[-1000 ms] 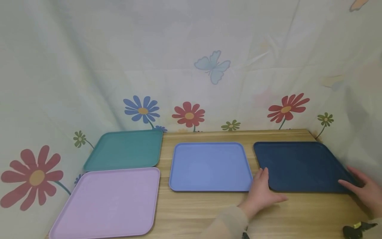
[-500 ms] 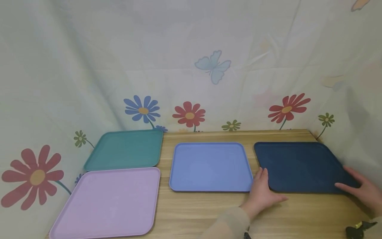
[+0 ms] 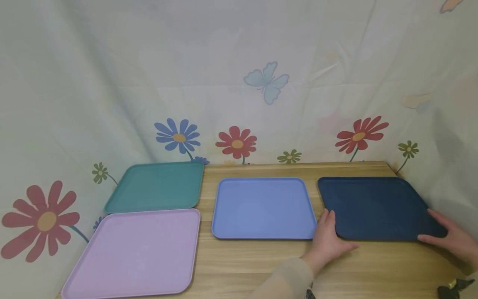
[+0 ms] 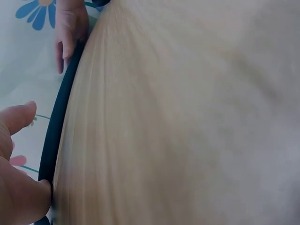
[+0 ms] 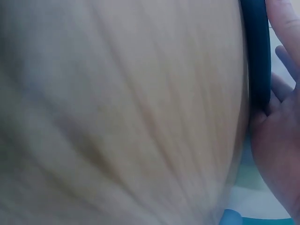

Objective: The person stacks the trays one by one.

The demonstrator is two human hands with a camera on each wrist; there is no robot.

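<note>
A dark navy tray lies flat on the wooden table at the right. At its near left corner is my left hand, fingers straight along the side and thumb spread along the near edge. My right hand rests at the near right corner, its thumb over the near rim and its extended fingers by the right side. Seen from the left wrist, the tray's rim runs as a thin dark band between both hands. In the right wrist view the tray corner sits against the right palm.
A periwinkle blue tray lies just left of my left hand. Farther left, a teal tray stands behind a lilac tray. Flower-printed cloth rises behind and at both sides of the wooden table.
My right hand has shifted slightly left, farther onto the corner of the navy tray. The left hand and the trays show hardly any movement.
</note>
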